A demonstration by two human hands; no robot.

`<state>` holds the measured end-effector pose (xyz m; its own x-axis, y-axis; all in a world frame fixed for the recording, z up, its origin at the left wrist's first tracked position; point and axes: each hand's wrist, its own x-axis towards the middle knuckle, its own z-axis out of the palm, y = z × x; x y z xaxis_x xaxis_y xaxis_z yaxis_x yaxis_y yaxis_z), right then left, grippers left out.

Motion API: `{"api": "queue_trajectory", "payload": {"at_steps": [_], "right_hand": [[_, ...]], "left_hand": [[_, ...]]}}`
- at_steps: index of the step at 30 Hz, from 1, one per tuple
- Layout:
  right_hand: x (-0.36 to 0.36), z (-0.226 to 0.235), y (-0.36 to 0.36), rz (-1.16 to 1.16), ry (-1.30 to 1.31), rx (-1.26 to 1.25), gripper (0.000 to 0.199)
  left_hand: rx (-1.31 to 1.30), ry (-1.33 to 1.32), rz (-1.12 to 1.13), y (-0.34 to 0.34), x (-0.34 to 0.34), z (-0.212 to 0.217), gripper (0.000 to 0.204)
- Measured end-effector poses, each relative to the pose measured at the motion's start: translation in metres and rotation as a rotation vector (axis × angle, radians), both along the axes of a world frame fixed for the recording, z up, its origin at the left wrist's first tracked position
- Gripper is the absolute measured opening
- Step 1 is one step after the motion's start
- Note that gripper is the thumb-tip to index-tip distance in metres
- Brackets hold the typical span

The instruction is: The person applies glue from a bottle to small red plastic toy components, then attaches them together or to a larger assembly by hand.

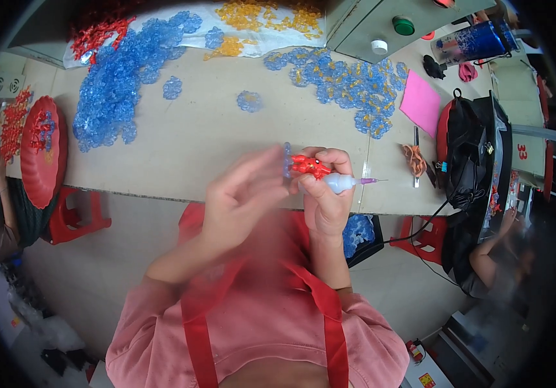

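My right hand (329, 204) is closed round a small white squeeze bottle (339, 182) with a purple needle tip pointing right. Its fingertips also pinch a shiny red plastic figure (310, 167) with a small dark eye. A translucent blue piece (287, 160) stands upright against the figure's left side. Next to them my left hand (242, 194) is smeared by motion; its fingertips lie close to the blue piece, and whether they touch it is unclear. Beyond my hands a loose blue flower-shaped piece (249, 101) lies on the table (213, 129).
Blue pieces (106, 97) are heaped at left; others with yellow parts (349, 87) spread at right. Red parts (100, 32) and yellow parts (268, 14) lie on a white sheet. A pink pad (420, 103), a black bag (472, 149) and a red tray (43, 152) flank the workplace.
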<state>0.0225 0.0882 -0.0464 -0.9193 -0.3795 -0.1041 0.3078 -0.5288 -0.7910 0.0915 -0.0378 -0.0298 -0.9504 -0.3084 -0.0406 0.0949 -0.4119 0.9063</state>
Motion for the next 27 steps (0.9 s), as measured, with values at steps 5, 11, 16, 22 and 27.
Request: {"api": "queue_trajectory", "payload": {"at_steps": [5, 11, 16, 22, 27], "right_hand": [[-0.003, 0.006, -0.001, 0.089, 0.099, 0.163, 0.029], [-0.001, 0.025, 0.004, 0.185, 0.014, 0.216, 0.036], [-0.003, 0.031, 0.001, 0.176, 0.089, 0.364, 0.03], [-0.007, 0.022, 0.003, 0.163, 0.355, 0.422, 0.031], [-0.005, 0.019, 0.0, 0.105, 0.48, 0.455, 0.03]], "left_hand": [[-0.341, 0.052, 0.094, -0.006, -0.002, -0.002, 0.031], [-0.556, 0.044, 0.182, -0.007, -0.004, -0.003, 0.027], [-0.568, 0.024, 0.208, -0.007, -0.003, -0.005, 0.029], [-0.634, 0.069, 0.238, -0.009, -0.004, -0.004, 0.031], [-0.759, 0.157, 0.298, -0.007, -0.005, -0.005, 0.027]]}}
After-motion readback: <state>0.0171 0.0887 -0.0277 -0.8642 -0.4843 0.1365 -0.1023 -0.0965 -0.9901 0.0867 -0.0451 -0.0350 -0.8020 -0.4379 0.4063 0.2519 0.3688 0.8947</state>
